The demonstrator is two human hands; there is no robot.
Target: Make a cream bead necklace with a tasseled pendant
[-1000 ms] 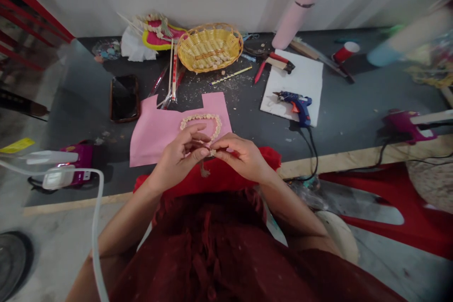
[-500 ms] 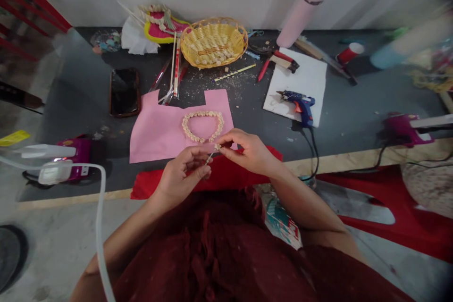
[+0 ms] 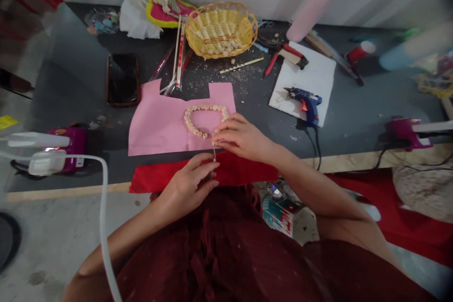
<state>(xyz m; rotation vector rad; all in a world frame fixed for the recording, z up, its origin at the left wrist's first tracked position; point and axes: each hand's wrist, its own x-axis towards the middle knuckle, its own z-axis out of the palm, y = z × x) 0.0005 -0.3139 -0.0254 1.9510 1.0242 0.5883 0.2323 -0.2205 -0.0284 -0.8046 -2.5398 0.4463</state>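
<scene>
A ring of small cream pieces (image 3: 193, 125), like a beaded string, lies on a pink sheet (image 3: 155, 127). By its lower right end, my right hand (image 3: 246, 140) is closed with its fingertips pinching a small cream piece (image 3: 214, 143). From that piece a thin pale cord (image 3: 214, 153) runs down to my left hand (image 3: 193, 183), whose thumb and fingers are closed around its lower end. What lies deeper inside the left fingers is hidden. Beneath both hands, a red cloth (image 3: 152, 177) lies along the table's front edge.
Behind the sheet stands a wicker basket (image 3: 221, 30) with cream bits inside. A blue glue gun (image 3: 307, 104) rests on a white board (image 3: 283, 92) at right, near red-handled pliers (image 3: 272, 65). A phone (image 3: 123, 80) and a white cable (image 3: 103, 207) are at left.
My right hand has shifted slightly and now covers part of the ring's right side. My left hand has moved lower, and the cord now hangs nearly upright. The camera view has tilted down a little.
</scene>
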